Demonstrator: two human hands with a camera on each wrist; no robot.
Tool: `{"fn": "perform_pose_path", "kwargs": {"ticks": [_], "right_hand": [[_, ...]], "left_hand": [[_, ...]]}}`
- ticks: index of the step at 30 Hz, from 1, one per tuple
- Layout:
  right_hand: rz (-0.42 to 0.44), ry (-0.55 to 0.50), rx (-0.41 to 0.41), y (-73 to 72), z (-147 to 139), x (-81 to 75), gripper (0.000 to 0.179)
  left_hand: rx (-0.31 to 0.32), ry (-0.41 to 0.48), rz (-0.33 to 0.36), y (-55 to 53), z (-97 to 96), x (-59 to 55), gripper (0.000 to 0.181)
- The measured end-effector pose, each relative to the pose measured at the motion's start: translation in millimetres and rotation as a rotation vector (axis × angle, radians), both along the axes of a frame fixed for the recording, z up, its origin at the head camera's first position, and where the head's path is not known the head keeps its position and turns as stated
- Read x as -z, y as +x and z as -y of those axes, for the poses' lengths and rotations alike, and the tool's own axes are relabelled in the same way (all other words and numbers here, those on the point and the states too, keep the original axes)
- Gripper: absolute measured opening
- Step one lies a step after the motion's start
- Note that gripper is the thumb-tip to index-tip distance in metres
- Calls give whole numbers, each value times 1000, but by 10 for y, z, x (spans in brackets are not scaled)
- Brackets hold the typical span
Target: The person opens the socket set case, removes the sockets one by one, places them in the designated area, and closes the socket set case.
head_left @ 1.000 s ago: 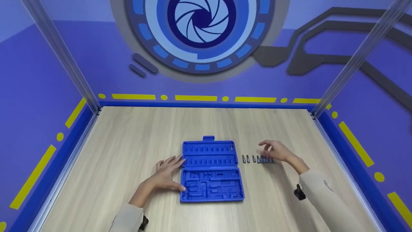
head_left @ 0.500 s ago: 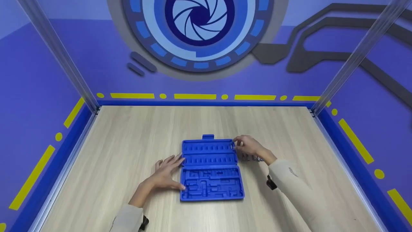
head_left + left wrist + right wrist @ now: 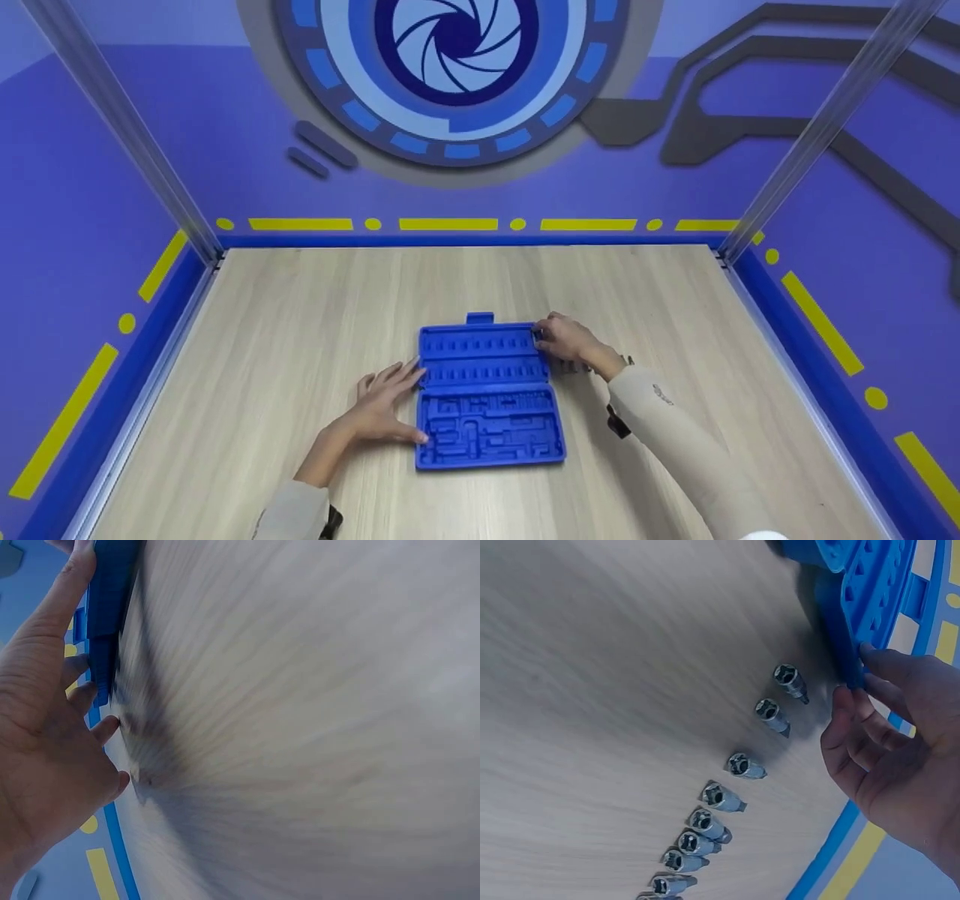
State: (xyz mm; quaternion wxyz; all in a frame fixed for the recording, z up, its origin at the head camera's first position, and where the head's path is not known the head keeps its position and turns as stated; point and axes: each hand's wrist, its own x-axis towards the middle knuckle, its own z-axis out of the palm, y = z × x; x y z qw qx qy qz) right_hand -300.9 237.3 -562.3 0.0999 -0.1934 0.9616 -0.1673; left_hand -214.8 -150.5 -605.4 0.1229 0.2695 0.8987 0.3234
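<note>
An unfolded blue plastic case (image 3: pixel 487 388) with moulded slots lies on the table. My left hand (image 3: pixel 382 409) rests along its left side, fingers spread, with the thumb on the lower left corner. At the case's upper right corner is my right hand (image 3: pixel 568 339). In the right wrist view its bent fingers (image 3: pixel 844 716) touch both sides of the corner wall; whether they pinch it or press something in the end slot is hidden. Below this hand, several metal bit sockets (image 3: pixel 722 796) stand apart in a row, partly covered by the arm in the head view.
The wooden table (image 3: pixel 315 300) is bounded by blue printed walls (image 3: pixel 180 135) at the back and both sides. Clear corner posts (image 3: pixel 127 127) rise at its far corners. A latch tab (image 3: pixel 480 318) sticks out from the case's far edge.
My right hand has moved left from above the bit sockets to the case's upper right corner, where its fingers now cover the end slot that showed a bit socket. The left hand has stayed.
</note>
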Motion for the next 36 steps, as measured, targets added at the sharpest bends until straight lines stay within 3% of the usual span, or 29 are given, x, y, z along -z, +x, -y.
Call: {"fn": "perform_pose_path", "kwargs": {"ticks": [7,12,21,29,36], "right_hand": [[40,61,25,-35,94,-62,33],[56,48,71,-65,127,-67,27],[73,104,97,-71,127,-104,30],[106,42,112,-112,99,-85,30],[44,-10,89,-123,82,-37,25]], "left_hand": [[-5,6,-11,8,10,10,121],[-4,-8,-16,8,24,17,121],[-2,-2,1,-1,6,-4,120],[-4,8,6,-11,-1,-5,120],[-7,6,11,-3,3,-4,120]]}}
